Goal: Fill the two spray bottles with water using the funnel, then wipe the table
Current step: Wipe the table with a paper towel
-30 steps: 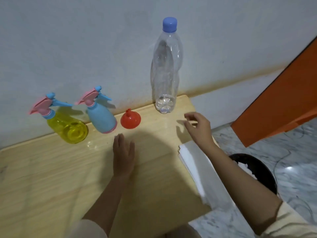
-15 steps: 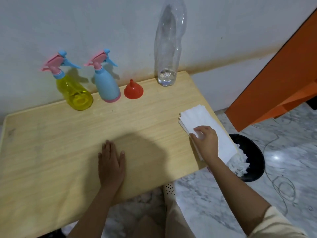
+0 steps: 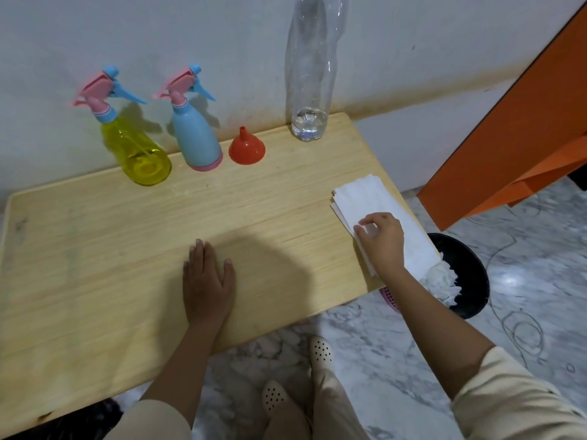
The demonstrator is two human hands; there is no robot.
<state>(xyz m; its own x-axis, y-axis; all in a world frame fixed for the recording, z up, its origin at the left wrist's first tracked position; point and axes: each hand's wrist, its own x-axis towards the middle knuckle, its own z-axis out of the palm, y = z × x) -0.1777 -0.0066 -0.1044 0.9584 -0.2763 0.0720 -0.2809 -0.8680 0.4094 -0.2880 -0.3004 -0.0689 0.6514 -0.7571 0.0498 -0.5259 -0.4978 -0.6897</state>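
Observation:
A yellow spray bottle [image 3: 136, 150] and a light blue spray bottle [image 3: 196, 134], both with pink and blue triggers, stand at the back of the wooden table [image 3: 95, 249]. To their right a red funnel [image 3: 246, 148] sits mouth down. A tall clear water bottle [image 3: 309, 77] with a little water at the bottom stands by the wall. My left hand [image 3: 206, 281] lies flat on the table near its front edge. My right hand [image 3: 382, 239] rests on a stack of white tissues [image 3: 368, 198] at the table's right edge, its fingertips curled and pinching the top sheet.
A black bin [image 3: 467, 274] holding crumpled white paper stands on the marble floor right of the table. An orange panel [image 3: 514, 147] slants at the far right. A pink perforated object [image 3: 390, 296] peeks from under the table edge. My feet in cream shoes [image 3: 320, 354] are below.
My right hand came back from beside the water bottle onto the tissue stack and now pinches a sheet. The view tilted down. My left hand stayed flat on the table.

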